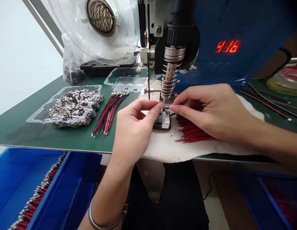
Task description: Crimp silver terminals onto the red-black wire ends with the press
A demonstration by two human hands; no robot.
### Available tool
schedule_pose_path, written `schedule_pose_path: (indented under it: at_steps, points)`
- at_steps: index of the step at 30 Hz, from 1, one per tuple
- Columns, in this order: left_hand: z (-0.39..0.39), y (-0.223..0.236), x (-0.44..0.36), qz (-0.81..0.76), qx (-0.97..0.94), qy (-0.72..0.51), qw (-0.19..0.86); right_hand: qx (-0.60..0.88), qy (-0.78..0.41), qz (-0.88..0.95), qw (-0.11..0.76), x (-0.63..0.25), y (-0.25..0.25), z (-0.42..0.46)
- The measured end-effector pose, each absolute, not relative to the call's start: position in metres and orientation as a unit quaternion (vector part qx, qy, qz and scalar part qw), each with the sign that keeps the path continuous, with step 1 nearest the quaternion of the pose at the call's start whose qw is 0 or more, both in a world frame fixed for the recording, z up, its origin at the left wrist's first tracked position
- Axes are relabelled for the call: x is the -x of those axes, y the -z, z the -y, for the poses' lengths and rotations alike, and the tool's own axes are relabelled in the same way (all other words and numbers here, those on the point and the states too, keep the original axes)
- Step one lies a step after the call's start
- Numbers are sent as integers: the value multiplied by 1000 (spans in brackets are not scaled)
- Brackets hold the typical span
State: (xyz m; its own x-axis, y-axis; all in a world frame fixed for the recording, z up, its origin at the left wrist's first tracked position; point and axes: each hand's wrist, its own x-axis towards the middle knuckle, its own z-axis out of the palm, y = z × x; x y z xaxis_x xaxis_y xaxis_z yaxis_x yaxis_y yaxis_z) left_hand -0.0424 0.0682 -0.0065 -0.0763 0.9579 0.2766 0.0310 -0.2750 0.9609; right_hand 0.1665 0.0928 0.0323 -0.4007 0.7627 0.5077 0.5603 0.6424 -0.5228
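Observation:
Under the tip of a soldering iron (171, 72) with a coiled spring around it, both my hands meet at a small metal fixture (166, 118). My left hand (135, 124) pinches something tiny between thumb and forefinger, mostly hidden by the fingertips; it may be a metal connector. My right hand (208, 108) pinches a red and black wire (167, 107) between thumb and forefinger, its end reaching the fixture below the iron tip. Beneath the right hand lies a bundle of red and black wires (192, 129) on a white cloth (167, 150).
A clear tray (34, 118) heaped with metal connectors (74, 107) stands left, beside wires with connectors attached (111, 111). Behind are another clear tray (125, 76) and a large clear spool (64, 19). A blue machine (222, 70) shows 416. Blue bins (64, 179) sit below the table edge.

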Motion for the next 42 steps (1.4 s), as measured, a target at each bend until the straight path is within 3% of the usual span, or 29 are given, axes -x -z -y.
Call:
schedule_pose_path:
  at_steps: [42]
  points:
    - [-65, 2, 43, -479, -548, -573, 377, 416, -107, 822, 375, -163, -29, -89]
